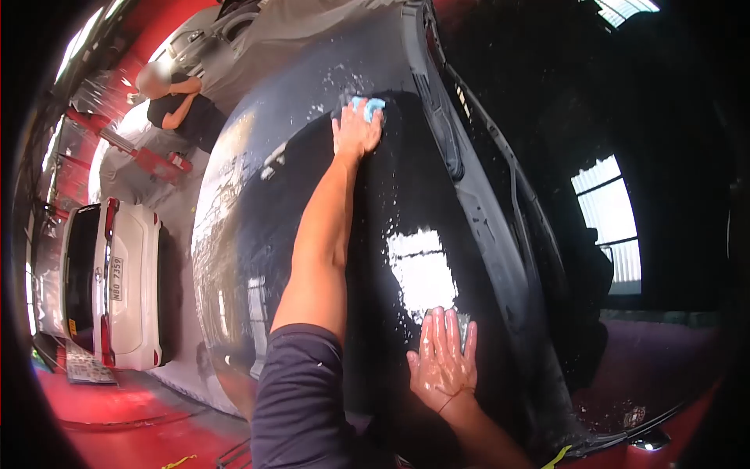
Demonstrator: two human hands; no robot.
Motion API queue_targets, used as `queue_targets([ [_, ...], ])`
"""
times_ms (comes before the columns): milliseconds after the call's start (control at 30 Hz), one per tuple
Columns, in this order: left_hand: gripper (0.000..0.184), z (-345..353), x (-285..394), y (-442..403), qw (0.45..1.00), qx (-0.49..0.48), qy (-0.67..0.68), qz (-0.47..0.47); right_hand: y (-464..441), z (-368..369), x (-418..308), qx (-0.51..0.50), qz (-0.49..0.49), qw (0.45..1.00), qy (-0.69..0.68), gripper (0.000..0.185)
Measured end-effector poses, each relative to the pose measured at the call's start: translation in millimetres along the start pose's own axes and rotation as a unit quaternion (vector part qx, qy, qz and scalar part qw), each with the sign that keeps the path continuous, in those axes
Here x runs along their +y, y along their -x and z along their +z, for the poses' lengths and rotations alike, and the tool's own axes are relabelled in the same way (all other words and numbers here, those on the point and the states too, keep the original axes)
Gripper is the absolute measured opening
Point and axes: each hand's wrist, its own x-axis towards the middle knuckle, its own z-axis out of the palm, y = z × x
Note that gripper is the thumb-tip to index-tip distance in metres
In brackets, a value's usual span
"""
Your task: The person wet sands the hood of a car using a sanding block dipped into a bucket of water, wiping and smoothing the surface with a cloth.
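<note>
A dark car hood (383, 195) lies under both hands, wet, with drops and whitish suds on it. My left hand (358, 134) reaches far across, its fingers bent over a light blue pad (372, 105) pressed on the hood. Whether that pad is sponge or cloth is unclear. Closer to me, my right hand (444, 363) lies flat and wet, fingers stretched out. Beside its fingertips shows the edge of a thin greyish piece (466, 322), mostly hidden under the hand.
Right of the hood run the wiper cowl (476, 211) and the dark windshield (531, 94). A white car (133, 285) is parked to the left. Another person (183, 102) stands with folded arms near covered vehicles. A red lift arm (156, 160) is beside them.
</note>
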Motion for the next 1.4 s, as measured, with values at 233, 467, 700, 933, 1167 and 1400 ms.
queue_targets([
  [233,0.064,-53,25,139,0.995,-0.064,0.006,0.071,7,1,-4,0.007,-0.009,0.999,0.033,0.073],
  [467,0.064,-93,16,342,0.998,-0.065,-0.017,-0.003,5,21,8,0.025,-0.029,0.997,0.073,0.075],
  [700,0.067,-145,0,480,0.986,-0.116,0.014,-0.119,5,10,0,-0.004,-0.019,0.998,0.056,0.074],
  [933,0.071,-146,5,471,0.98,-0.121,-0.005,-0.157,2,10,6,-0.013,-0.028,0.999,0.031,0.07],
  [1167,0.072,-141,2,481,0.988,-0.091,-0.018,-0.123,6,11,6,0.018,-0.043,0.999,0.003,0.063],
  [1400,0.071,-142,3,472,0.983,-0.118,-0.028,-0.136,7,5,7,0.007,-0.036,0.997,-0.064,0.063],
])
